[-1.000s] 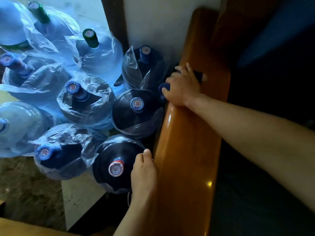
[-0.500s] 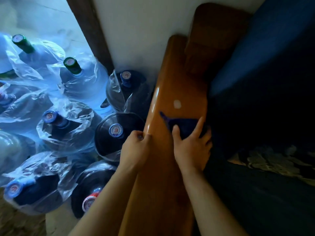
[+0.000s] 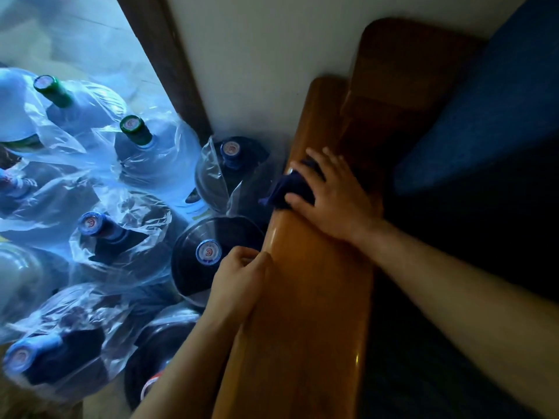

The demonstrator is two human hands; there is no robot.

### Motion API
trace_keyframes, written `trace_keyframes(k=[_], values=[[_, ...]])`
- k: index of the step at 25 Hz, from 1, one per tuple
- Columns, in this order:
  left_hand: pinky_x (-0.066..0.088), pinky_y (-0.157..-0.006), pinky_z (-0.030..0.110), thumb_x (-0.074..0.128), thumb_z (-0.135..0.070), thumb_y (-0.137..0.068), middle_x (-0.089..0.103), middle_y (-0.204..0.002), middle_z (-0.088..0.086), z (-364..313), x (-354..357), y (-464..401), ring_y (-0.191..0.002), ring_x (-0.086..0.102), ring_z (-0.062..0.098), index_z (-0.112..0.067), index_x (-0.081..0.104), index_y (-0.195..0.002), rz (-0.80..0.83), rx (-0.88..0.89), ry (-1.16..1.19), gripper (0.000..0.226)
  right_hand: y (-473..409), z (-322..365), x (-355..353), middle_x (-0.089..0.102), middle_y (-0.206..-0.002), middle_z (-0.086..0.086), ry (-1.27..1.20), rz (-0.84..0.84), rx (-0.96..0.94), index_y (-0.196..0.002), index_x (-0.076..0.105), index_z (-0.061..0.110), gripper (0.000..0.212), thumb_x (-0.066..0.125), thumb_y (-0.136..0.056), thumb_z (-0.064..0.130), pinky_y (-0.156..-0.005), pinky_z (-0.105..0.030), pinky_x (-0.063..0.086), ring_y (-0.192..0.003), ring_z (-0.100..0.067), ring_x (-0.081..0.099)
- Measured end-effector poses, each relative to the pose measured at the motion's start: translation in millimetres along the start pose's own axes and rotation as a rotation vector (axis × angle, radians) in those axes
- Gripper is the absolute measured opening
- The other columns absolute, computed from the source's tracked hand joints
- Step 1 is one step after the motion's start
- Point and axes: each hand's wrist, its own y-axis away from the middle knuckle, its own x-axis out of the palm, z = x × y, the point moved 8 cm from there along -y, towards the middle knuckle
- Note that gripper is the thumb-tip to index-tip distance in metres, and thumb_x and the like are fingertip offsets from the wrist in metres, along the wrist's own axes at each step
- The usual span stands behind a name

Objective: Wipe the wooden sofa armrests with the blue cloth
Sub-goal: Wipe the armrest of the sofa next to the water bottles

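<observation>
A glossy wooden sofa armrest (image 3: 305, 313) runs from the bottom centre up toward the wall. My right hand (image 3: 335, 195) lies flat on the armrest's far part, pressing a dark blue cloth (image 3: 290, 187) against the wood; part of the cloth hangs over the left edge. My left hand (image 3: 239, 279) curls over the armrest's left edge nearer to me, fingers wrapped around the rim.
Several large water jugs in clear plastic bags (image 3: 127, 246) crowd the floor left of the armrest, one with a dark body (image 3: 211, 255) touching near my left hand. A white wall (image 3: 248, 62) stands behind. The dark sofa seat and a blue cushion (image 3: 490, 116) lie to the right.
My right hand slid the cloth farther up the armrest and toward its left edge. My left hand kept its grip on the left rim.
</observation>
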Motion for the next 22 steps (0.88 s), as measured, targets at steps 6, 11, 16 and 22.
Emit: trace_keyframes(k=[6,11,16,22], values=[[0.061,-0.077,0.04,0.049,-0.033,-0.102,0.079,-0.095,-0.002,28.6,-2.4,20.3,-0.083,0.076,0.013,-0.032,0.073,-0.11,-0.053,0.057,0.144,0.025,-85.8,-7.0,-4.3,0.03,-0.167,-0.016,0.015,-0.1,0.187,-0.152,0.045,0.009,0.062,0.041,-0.104,0.049,-0.126,-0.047,0.018,-0.157,-0.034,0.02],[0.053,-0.071,0.04,0.043,-0.041,-0.106,0.072,-0.079,0.012,71.9,-16.9,49.1,-0.07,0.067,0.022,-0.019,0.076,-0.095,-0.148,0.024,0.175,0.041,7.5,63.8,5.1,0.027,-0.169,-0.01,-0.088,-0.15,0.252,-0.155,0.043,0.023,0.058,0.044,-0.102,0.047,-0.128,-0.051,0.015,-0.157,-0.035,0.018],[0.052,-0.076,0.041,0.039,-0.044,-0.107,0.075,-0.078,-0.004,121.6,-32.8,82.1,-0.078,0.068,0.021,-0.017,0.075,-0.088,-0.198,0.002,0.186,0.05,153.9,98.6,30.0,0.034,-0.167,-0.008,-0.026,0.023,-0.463,-0.154,0.047,0.025,0.062,0.047,-0.099,0.055,-0.127,-0.054,0.017,-0.157,-0.034,0.024],[0.053,-0.08,0.042,0.029,-0.061,-0.096,0.076,-0.078,-0.002,189.1,-55.0,138.0,-0.081,0.069,0.02,-0.022,0.074,-0.077,-0.227,-0.075,0.154,0.063,88.3,75.2,10.6,0.016,-0.172,-0.013,-0.182,-0.166,0.605,-0.162,0.031,0.022,0.068,0.034,-0.102,0.054,-0.127,-0.054,0.006,-0.158,-0.039,0.011]])
